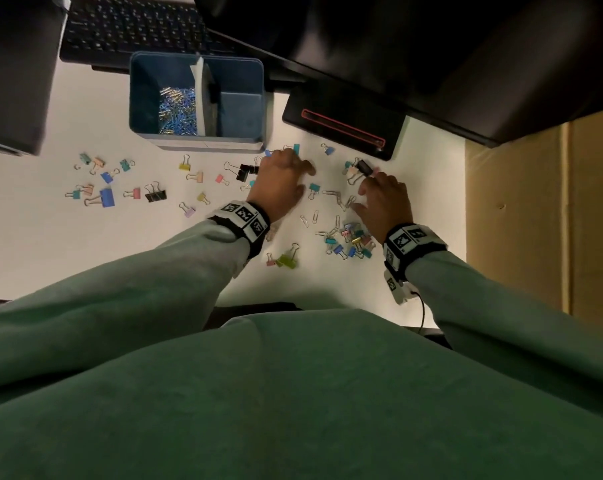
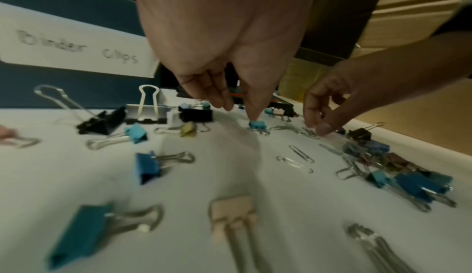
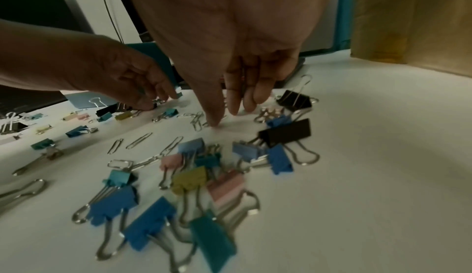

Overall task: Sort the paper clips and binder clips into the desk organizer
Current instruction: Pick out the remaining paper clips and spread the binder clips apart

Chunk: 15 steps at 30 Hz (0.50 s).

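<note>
While the far left of the white desk (image 1: 33, 237) just has a loose scatter of coloured binder clips (image 1: 102, 197), the blue desk organizer (image 1: 196, 142) sits behind them near the keyboard (image 1: 130, 29). Its left compartment has a pile of paper clips (image 1: 177, 110) in it; the right one looks bare from the head view. A white label (image 2: 74, 49) on its front reads "binder clips".

Moving right, a pair of black binder clips (image 1: 246, 170) lies just beside the left hand (image 1: 281, 183). That hand is palm down, fingers pointing at the desk, and its thumb tip touches a small teal binder clip (image 2: 257, 125). Nothing's actually pinched that I can see, fingers are loosely extended.

Next come a few loose silver paper clips (image 1: 334, 195), then the right hand (image 1: 385, 202), also palm down with fingers mostly straight. Its thumb tip presses the desk right among those paper clips; can't tell if it has a grip on one. A heap of mixed binder clips (image 1: 350, 240) sits below that hand, and a black binder clip (image 1: 364, 167) lies just past its fingertips.
</note>
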Motion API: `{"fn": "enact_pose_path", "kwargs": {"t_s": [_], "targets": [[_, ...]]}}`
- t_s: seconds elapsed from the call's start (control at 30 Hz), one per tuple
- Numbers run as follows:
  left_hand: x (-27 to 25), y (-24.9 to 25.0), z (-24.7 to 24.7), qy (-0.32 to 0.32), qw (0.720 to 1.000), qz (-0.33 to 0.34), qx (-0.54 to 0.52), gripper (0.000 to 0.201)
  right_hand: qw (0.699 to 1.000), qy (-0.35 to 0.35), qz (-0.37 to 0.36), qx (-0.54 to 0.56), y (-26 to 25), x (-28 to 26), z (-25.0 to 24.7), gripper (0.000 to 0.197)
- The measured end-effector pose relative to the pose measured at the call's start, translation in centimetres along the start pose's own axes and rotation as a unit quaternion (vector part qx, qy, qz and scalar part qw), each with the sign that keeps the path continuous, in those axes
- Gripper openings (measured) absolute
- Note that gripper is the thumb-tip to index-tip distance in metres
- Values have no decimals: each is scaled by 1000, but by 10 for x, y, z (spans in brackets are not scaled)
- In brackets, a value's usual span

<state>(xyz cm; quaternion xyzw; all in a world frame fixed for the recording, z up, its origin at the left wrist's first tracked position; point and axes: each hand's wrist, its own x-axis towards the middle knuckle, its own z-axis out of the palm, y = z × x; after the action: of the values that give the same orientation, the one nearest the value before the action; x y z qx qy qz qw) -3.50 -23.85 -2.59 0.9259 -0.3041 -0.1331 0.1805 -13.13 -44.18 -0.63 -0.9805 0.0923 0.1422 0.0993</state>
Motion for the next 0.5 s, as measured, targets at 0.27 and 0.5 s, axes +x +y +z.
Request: {"fn": "enact_pose_path", "kwargs": {"t_s": [0.27, 0.5], "targets": [[4, 11, 8, -51, 999, -7, -2, 16, 994, -64, -1, 84, -26, 9, -1, 31], [-4, -5, -10, -32, 994, -42, -91, 6, 983, -71, -95, 137, -47, 11, 5, 25]]}}
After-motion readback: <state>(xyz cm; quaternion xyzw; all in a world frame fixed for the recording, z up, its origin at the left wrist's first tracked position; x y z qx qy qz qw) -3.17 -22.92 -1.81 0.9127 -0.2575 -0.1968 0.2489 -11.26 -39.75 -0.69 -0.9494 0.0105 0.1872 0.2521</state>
